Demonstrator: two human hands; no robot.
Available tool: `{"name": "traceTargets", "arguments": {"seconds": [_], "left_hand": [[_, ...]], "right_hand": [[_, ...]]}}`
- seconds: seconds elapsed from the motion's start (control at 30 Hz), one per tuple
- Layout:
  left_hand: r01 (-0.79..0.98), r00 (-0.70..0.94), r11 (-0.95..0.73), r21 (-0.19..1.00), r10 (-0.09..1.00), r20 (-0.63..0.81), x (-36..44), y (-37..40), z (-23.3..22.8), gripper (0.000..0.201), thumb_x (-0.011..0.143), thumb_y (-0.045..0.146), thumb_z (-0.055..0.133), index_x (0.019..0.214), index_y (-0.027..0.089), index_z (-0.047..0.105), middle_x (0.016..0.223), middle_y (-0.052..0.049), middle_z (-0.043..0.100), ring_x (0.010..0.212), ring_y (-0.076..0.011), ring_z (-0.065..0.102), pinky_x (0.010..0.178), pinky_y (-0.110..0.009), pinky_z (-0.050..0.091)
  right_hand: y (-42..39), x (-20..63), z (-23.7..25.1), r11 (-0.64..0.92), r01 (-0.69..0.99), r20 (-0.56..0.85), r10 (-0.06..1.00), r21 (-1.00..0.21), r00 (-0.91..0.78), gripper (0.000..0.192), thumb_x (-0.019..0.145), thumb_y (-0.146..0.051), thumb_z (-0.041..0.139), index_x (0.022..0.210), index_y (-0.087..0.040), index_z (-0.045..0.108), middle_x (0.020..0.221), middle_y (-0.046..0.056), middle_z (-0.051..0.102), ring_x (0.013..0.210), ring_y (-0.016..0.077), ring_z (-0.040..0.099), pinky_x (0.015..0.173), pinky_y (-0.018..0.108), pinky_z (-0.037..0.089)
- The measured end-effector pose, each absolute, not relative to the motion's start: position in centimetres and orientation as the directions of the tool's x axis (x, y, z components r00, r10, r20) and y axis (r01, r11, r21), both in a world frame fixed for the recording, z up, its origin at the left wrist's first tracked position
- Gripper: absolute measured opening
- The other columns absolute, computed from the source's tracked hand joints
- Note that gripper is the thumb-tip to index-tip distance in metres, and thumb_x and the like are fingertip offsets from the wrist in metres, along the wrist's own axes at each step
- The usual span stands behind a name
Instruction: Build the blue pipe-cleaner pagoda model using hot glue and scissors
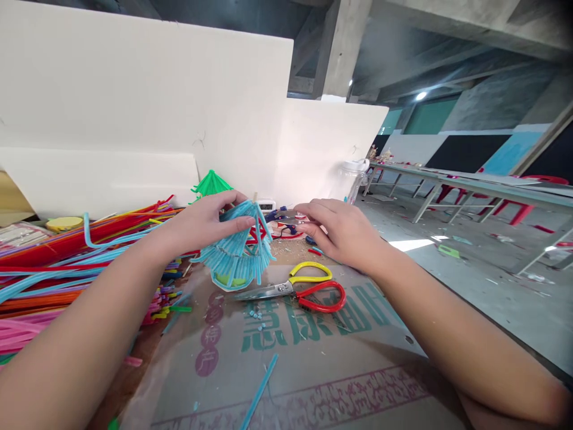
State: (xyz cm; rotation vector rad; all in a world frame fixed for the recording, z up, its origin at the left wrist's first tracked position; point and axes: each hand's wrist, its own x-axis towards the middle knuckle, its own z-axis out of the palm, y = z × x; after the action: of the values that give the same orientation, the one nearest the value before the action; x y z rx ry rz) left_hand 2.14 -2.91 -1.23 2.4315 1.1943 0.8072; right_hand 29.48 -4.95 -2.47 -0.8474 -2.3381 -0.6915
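My left hand (215, 221) is closed on a small tiered model (233, 245) with a roof of light-blue fuzzy stems, thumb across its upper part. It stands upright on a pale green base, with red zigzag trim on one side. To its right, my right hand (338, 230) has fingers and thumb brought together beside a cluster of small dark-blue and red items; what lies between the fingertips is unclear. Scissors (286, 289) with one yellow and one red handle lie in front of the model. A cut blue stem (259, 391) lies nearer to me.
Bundles of coloured fuzzy stems (89, 269) cover the left side. Behind stand a green model roof (212, 184), a small digital clock (267, 205), a clear jar (351, 179) and white boards (147, 89). Blue scraps dot the printed plastic sheet (224, 382). Farther right are long tables (470, 182).
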Motion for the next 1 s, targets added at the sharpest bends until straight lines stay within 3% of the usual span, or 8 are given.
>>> {"name": "traceTargets", "arguments": {"seconds": [0.1, 0.2, 0.33, 0.43, 0.53, 0.67, 0.8, 1.0], "left_hand": [[0.583, 0.502, -0.588, 0.561, 0.803, 0.321, 1.2, -2.3, -1.4, 0.052, 0.080, 0.062, 0.059, 0.113, 0.022, 0.058, 0.106, -0.004, 0.069, 0.094, -0.0236, 0.064, 0.074, -0.033, 0.052], [0.625, 0.480, -0.561, 0.543, 0.825, 0.299, 0.4, -2.0, -1.4, 0.061, 0.076, 0.062, 0.064, 0.122, 0.022, 0.055, 0.118, -0.006, 0.066, 0.103, -0.0253, 0.063, 0.083, -0.036, 0.052], [0.678, 0.470, -0.534, 0.506, 0.843, 0.260, -0.5, -1.7, -1.3, 0.071, 0.074, 0.063, 0.067, 0.131, 0.023, 0.052, 0.128, -0.008, 0.062, 0.110, -0.0268, 0.061, 0.088, -0.038, 0.052], [0.639, 0.494, -0.547, 0.541, 0.831, 0.256, -0.9, -1.4, -1.4, 0.070, 0.080, 0.064, 0.059, 0.135, 0.022, 0.050, 0.129, -0.009, 0.063, 0.111, -0.0265, 0.060, 0.089, -0.038, 0.052], [0.632, 0.495, -0.556, 0.540, 0.826, 0.271, -0.9, -1.3, -1.4, 0.065, 0.085, 0.064, 0.052, 0.134, 0.020, 0.053, 0.127, -0.009, 0.065, 0.111, -0.0271, 0.060, 0.089, -0.039, 0.052], [0.624, 0.511, -0.583, 0.521, 0.808, 0.292, -0.2, -1.9, -1.1, 0.059, 0.086, 0.059, 0.053, 0.132, 0.021, 0.056, 0.126, -0.007, 0.065, 0.108, -0.0260, 0.060, 0.089, -0.037, 0.051], [0.597, 0.545, -0.628, 0.499, 0.774, 0.322, 1.0, -3.0, -0.8, 0.050, 0.089, 0.054, 0.053, 0.127, 0.024, 0.060, 0.120, -0.005, 0.067, 0.101, -0.0227, 0.062, 0.087, -0.034, 0.050], [0.599, 0.561, -0.680, 0.423, 0.734, 0.384, 2.4, -4.0, -0.8, 0.047, 0.089, 0.054, 0.053, 0.124, 0.024, 0.061, 0.122, -0.004, 0.065, 0.106, -0.0236, 0.060, 0.092, -0.036, 0.048]], "right_hand": [[-3.3, 30.0, -3.5, 0.628, 0.738, 0.592, 0.506, 0.245, -0.627, 0.034, 0.100, -0.037, 0.043, 0.116, -0.013, 0.062, 0.102, 0.012, 0.072, 0.088, 0.0224, 0.065, 0.074, 0.032, 0.044], [-1.5, 30.6, -5.3, 0.592, 0.774, 0.517, 0.601, 0.225, -0.610, 0.035, 0.100, -0.035, 0.044, 0.121, -0.014, 0.062, 0.109, 0.013, 0.071, 0.095, 0.0237, 0.066, 0.078, 0.033, 0.045], [0.6, 31.6, -7.8, 0.540, 0.816, 0.376, 0.726, 0.206, -0.575, 0.033, 0.099, -0.035, 0.046, 0.116, -0.015, 0.065, 0.102, 0.013, 0.073, 0.093, 0.0237, 0.068, 0.075, 0.031, 0.045], [1.4, 32.2, -8.6, 0.530, 0.827, 0.338, 0.756, 0.185, -0.560, 0.029, 0.098, -0.032, 0.047, 0.110, -0.015, 0.067, 0.100, 0.013, 0.073, 0.093, 0.0238, 0.068, 0.076, 0.031, 0.046], [1.0, 32.0, -7.9, 0.558, 0.819, 0.471, 0.692, 0.129, -0.546, 0.030, 0.098, -0.029, 0.045, 0.117, -0.014, 0.064, 0.111, 0.014, 0.072, 0.100, 0.0239, 0.067, 0.080, 0.033, 0.048], [-1.7, 30.2, -5.5, 0.664, 0.729, 0.643, 0.488, 0.166, -0.591, 0.032, 0.099, -0.034, 0.045, 0.118, -0.014, 0.062, 0.109, 0.013, 0.071, 0.095, 0.0234, 0.066, 0.078, 0.034, 0.049], [-4.7, 28.2, -4.0, 0.696, 0.639, 0.639, 0.335, 0.328, -0.692, 0.030, 0.100, -0.034, 0.044, 0.108, -0.013, 0.065, 0.099, 0.012, 0.072, 0.086, 0.0227, 0.065, 0.072, 0.034, 0.046], [-6.3, 27.2, -3.8, 0.725, 0.563, 0.583, 0.275, 0.397, -0.764, 0.029, 0.100, -0.033, 0.046, 0.106, -0.012, 0.065, 0.087, 0.008, 0.069, 0.081, 0.0213, 0.062, 0.071, 0.033, 0.044]]}}
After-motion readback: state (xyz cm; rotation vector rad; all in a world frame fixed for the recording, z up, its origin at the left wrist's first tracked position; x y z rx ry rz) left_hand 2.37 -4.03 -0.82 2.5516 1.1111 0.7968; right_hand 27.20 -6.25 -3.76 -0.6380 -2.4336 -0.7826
